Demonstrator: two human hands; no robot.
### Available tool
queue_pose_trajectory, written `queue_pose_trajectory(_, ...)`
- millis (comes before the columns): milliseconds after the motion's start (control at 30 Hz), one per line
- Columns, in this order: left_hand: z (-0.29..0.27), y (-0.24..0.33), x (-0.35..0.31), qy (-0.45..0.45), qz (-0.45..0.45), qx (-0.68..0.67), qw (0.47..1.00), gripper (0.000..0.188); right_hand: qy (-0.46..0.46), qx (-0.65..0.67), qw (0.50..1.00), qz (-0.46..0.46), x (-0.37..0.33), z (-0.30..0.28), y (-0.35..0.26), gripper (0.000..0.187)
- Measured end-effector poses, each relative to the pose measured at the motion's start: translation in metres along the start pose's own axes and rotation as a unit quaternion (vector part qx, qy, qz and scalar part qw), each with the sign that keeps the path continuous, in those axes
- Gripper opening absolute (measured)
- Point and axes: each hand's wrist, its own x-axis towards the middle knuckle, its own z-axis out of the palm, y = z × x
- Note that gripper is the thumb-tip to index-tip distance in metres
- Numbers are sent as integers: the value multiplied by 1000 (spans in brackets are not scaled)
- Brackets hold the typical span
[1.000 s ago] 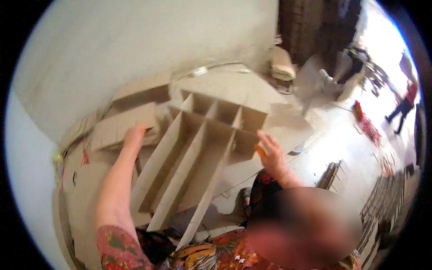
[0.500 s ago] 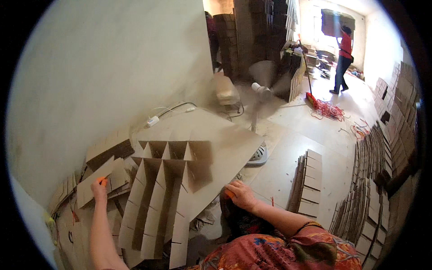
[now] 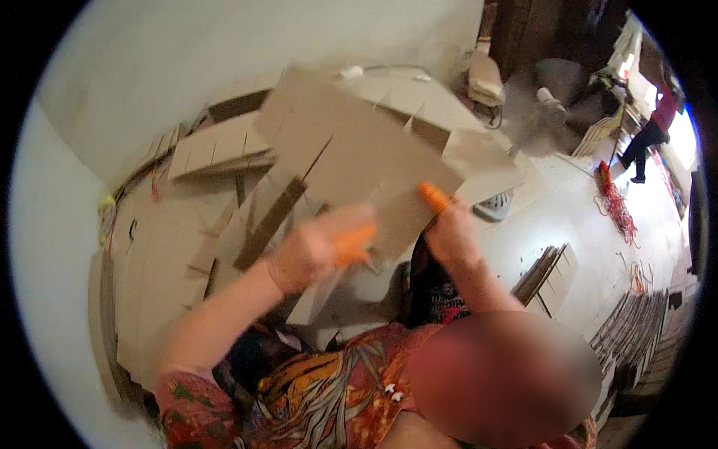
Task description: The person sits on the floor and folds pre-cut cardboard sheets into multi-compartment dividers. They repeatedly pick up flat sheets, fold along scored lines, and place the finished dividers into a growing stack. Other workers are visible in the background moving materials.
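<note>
A brown slotted cardboard sheet (image 3: 359, 142) is raised and tilted in front of me. My right hand (image 3: 455, 233) grips its near right corner, the orange-covered thumb lying on top. At the sheet's near edge is my left hand (image 3: 318, 247), smeared by motion, with orange covers on its fingers. Whether those fingers hold the sheet does not show. Beneath the sheet, and largely hidden by it, lies a cardboard divider grid (image 3: 273, 221). More slotted cardboard strips (image 3: 221, 142) are stacked on the left.
A spinning floor fan (image 3: 552, 105) stands beyond the work board, its base (image 3: 493, 207) on the floor. Slotted cardboard bundles (image 3: 550, 278) and a long row of strips (image 3: 632, 322) lie to the right. Red strapping (image 3: 617, 206) is heaped farther back, near another person (image 3: 651, 135).
My left hand has moved from the left-hand stack to the middle, and a cardboard sheet is now raised over the grid. My right hand has taken hold of it. The view has turned left and down.
</note>
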Motion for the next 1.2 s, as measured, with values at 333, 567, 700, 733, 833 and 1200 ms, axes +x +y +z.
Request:
queue_pose_trajectory(333,-59,-174,9,268,-387,-225,853,57,42,335,939,-62,54,-11,7,16)
queue_pose_trajectory(567,-42,-203,38,275,-346,-273,854,59,40,352,935,-28,57,9,3,16)
queue_pose_trajectory(700,-43,-228,37,290,-361,-299,834,59,46,311,948,-51,63,17,9,17)
queue_pose_trajectory(733,-43,-235,35,279,-361,-294,840,59,44,313,947,-55,63,17,10,17)
queue_pose_trajectory(833,-38,-250,23,284,-365,-279,842,59,29,304,951,-53,65,19,9,18)
queue_pose_trajectory(1200,-17,-248,2,199,-397,-175,879,32,-29,299,952,54,43,50,50,18)
